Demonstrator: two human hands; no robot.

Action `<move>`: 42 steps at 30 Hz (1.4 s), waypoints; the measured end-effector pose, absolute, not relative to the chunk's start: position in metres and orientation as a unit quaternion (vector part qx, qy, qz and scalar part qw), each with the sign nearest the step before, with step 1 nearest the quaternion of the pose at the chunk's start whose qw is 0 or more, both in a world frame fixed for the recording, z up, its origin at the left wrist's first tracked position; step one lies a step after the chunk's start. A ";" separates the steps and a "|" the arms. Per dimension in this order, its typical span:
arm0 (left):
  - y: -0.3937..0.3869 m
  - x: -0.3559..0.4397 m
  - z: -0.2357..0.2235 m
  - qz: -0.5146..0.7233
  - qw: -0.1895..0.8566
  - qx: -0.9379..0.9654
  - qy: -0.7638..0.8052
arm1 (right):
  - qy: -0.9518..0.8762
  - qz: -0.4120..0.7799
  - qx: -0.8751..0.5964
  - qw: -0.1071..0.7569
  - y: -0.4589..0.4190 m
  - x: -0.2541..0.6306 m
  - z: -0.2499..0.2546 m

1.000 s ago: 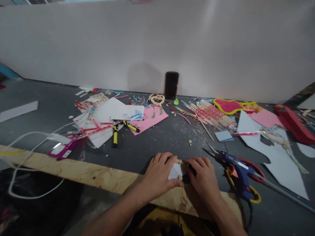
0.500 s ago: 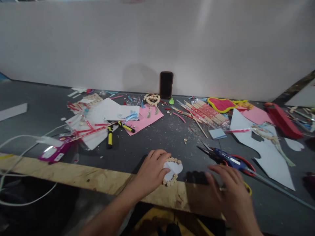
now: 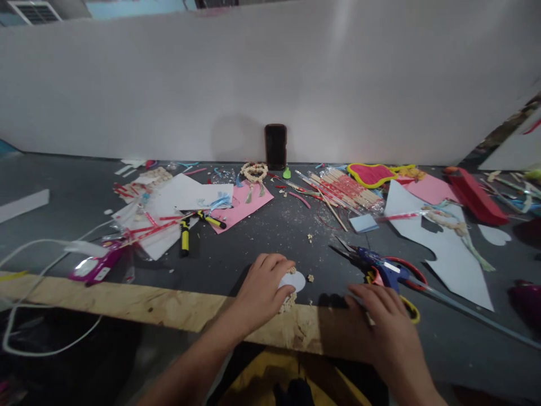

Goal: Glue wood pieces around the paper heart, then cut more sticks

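Two hands at the near edge of the dark table (image 3: 262,237), both over the plywood strip (image 3: 127,301) along that edge. Left hand (image 3: 262,290): fingers curled down on a small white paper heart (image 3: 293,280), pressing it flat; heart's left half hidden under the fingers, right lobe showing. Pale beads (image 3: 288,303) glued along the heart's near rim, partly covered by the thumb; one loose bead cluster (image 3: 311,278) just right of the heart. Right hand (image 3: 380,318): flat, fingers spread, holding nothing, near a blue glue gun (image 3: 380,268) and the red-and-yellow scissors (image 3: 412,293) beneath it; contact with either not discernible. Further left: yellow-handled pliers (image 3: 185,237), white cable (image 3: 38,254), magenta packet (image 3: 91,268). Further out: white sheets (image 3: 186,194), pink sheet (image 3: 240,206) with a beaded ring (image 3: 254,171), bundle of wooden sticks (image 3: 346,192), large pale-blue cutout (image 3: 439,254). Farthest: dark phone (image 3: 275,146) upright against the white wall (image 3: 270,79). Right edge items blurred and cut off.
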State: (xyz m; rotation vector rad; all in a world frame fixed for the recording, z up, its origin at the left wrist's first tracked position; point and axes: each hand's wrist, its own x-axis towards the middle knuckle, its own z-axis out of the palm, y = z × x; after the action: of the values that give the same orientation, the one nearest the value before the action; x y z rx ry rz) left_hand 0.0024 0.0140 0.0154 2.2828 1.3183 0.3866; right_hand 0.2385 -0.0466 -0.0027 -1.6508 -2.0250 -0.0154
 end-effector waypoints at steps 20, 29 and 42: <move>-0.027 -0.005 -0.014 0.195 0.140 0.831 0.501 | -0.813 0.111 -0.538 0.190 -0.027 0.187 -0.020; -0.027 -0.004 -0.011 0.183 0.145 0.834 0.501 | -0.824 0.102 -0.533 0.165 -0.027 0.182 -0.022; -0.028 -0.003 -0.012 0.181 0.146 0.832 0.504 | -0.824 0.094 -0.537 0.154 -0.029 0.180 -0.023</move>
State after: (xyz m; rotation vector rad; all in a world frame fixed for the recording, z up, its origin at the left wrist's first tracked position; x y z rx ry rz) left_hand -0.0029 -0.0279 -0.0116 2.3957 1.4514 0.5218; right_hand 0.1804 -0.0291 -0.0228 -1.5399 -2.3609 0.2693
